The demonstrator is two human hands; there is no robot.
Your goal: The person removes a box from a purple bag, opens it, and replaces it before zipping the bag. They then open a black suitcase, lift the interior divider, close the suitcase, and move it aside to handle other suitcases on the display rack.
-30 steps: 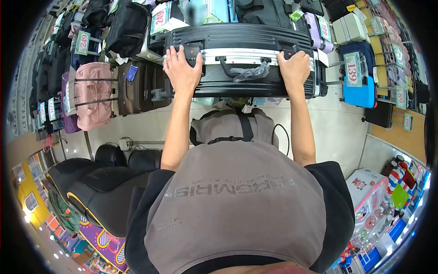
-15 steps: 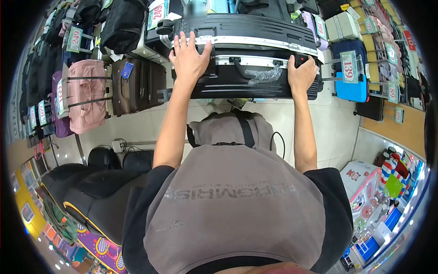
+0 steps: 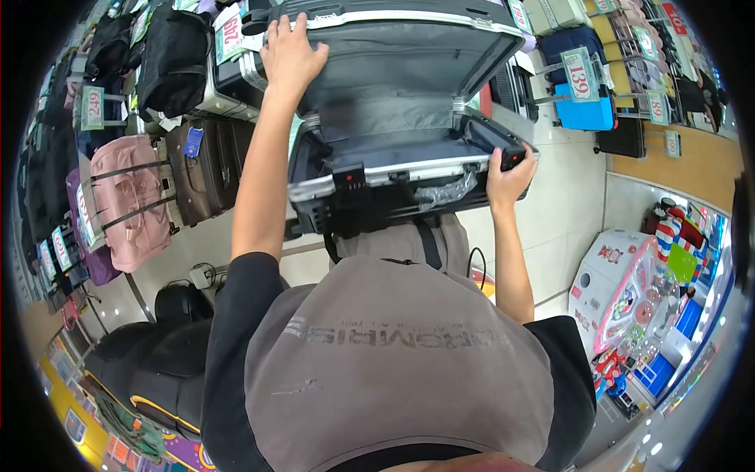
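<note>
Two hands touch the open black hard-shell suitcase [image 3: 370, 206], which lies directly in front of the person, lid [image 3: 393, 71] raised; its support is hidden. The left hand [image 3: 291, 59] has its fingers spread over the lid's silver rim, thumb apart; the right hand [image 3: 510, 177] bends thumb and fingers around the right latch [image 3: 513, 159], though how firmly I cannot tell. Shell and metal frame look stiff, probably smooth and somewhat slippery, bulky more than heavy; the rim and the plastic-wrapped carry handle [image 3: 448, 190] seem the surest holds, while the hinged lid likely swings freely. Inside, only soft-looking grey lining [image 3: 385, 118] shows. Nearby, the pink duffel bag [image 3: 130, 197] and brown suitcase [image 3: 208, 169] appear closed, contents hidden.
</note>
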